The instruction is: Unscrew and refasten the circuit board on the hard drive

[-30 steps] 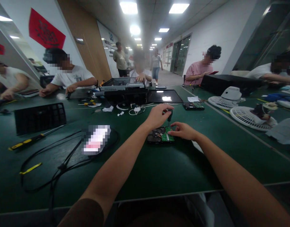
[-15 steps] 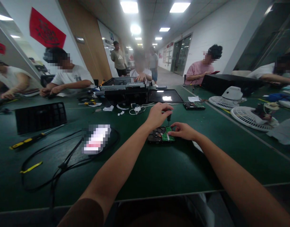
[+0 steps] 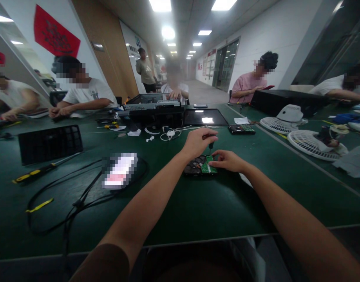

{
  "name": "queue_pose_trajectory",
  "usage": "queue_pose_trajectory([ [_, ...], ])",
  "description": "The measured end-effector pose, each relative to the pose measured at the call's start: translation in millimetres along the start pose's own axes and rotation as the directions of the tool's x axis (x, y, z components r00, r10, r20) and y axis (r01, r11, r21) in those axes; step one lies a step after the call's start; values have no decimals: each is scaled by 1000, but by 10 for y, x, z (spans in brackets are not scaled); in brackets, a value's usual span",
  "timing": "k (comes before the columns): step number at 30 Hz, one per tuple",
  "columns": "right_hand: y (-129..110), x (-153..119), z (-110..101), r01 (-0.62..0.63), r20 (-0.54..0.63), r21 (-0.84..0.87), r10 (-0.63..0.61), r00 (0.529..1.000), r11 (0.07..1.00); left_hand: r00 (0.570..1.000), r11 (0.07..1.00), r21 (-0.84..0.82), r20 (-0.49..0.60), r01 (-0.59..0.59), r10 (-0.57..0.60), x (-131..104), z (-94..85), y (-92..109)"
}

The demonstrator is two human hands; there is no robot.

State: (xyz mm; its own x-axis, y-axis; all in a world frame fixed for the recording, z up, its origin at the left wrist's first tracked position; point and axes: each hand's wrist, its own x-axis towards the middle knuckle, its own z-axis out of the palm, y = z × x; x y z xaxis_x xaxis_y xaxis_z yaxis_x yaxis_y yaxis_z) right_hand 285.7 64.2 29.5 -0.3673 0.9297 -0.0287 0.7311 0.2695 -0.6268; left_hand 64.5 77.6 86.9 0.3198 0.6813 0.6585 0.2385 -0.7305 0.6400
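Observation:
A hard drive with a green circuit board (image 3: pixel 207 167) on its right part lies on the green table (image 3: pixel 180 219). My left hand (image 3: pixel 199 141) is closed round the handle of a dark screwdriver (image 3: pixel 211 146), which stands upright with its tip at the board's upper edge. From the right, my right hand (image 3: pixel 227 161) pinches the board's right side between thumb and forefinger.
Left lie a phone (image 3: pixel 120 170), black cables (image 3: pixel 78 204), a yellow-black screwdriver (image 3: pixel 35 174) and a dark panel (image 3: pixel 51 145). Beyond are an opened black case (image 3: pixel 156 117), a flat screen (image 3: pixel 205 117) and another drive (image 3: pixel 241 129). Fan parts (image 3: pixel 315 145) are right; people sit around.
My left hand's fingers have shifted slightly at the top of the screwdriver. The right hand stays on the drive, and the whole view has moved a little.

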Motion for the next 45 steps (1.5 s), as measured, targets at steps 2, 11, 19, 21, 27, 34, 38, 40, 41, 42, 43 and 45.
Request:
queue_pose_trajectory([
  [2,-13,-7,-5,0,0,-5,0,1000,1000,1000,999,-34,-23,4,-5,1,22,-7],
  [11,2,5,-3,-1,-8,-22,1,1000,1000,997,1000,-16,-69,-19,18,8,35,-29],
  [19,-12,5,-10,-15,8,-16,15,1000,1000,1000,1000,17,-6,15,-15,18,-14,-94],
  [21,-21,2,-12,-18,16,-13,19,1000,1000,1000,999,40,5,0,-1,18,-35,-58],
  [27,-24,-23,-13,8,-3,39,-8,1000,999,999,987,159,-40,3,3,9,-52,-5],
  [34,10,-10,48,189,-71,178,-179,981,966,1000,998,65,-14,-27,28,2,-21,-58],
  [38,22,8,78,202,-54,239,-195,979,950,999,999,-44,-37,23,-24,-24,36,-101],
  [40,25,13,85,196,-51,264,-189,981,945,997,999,-43,-75,26,-29,-43,60,-118],
  [41,25,14,88,194,-50,275,-188,981,942,996,999,-45,-87,21,-25,-52,70,-124],
  [42,25,15,92,194,-49,288,-188,981,938,995,998,-54,-93,15,-20,-59,78,-130],
  [43,23,16,96,195,-46,301,-190,981,933,996,998,-68,-92,9,-15,-66,85,-135],
  [45,16,16,104,196,-39,325,-194,980,925,995,994,-105,-97,9,-20,-73,94,-145],
])
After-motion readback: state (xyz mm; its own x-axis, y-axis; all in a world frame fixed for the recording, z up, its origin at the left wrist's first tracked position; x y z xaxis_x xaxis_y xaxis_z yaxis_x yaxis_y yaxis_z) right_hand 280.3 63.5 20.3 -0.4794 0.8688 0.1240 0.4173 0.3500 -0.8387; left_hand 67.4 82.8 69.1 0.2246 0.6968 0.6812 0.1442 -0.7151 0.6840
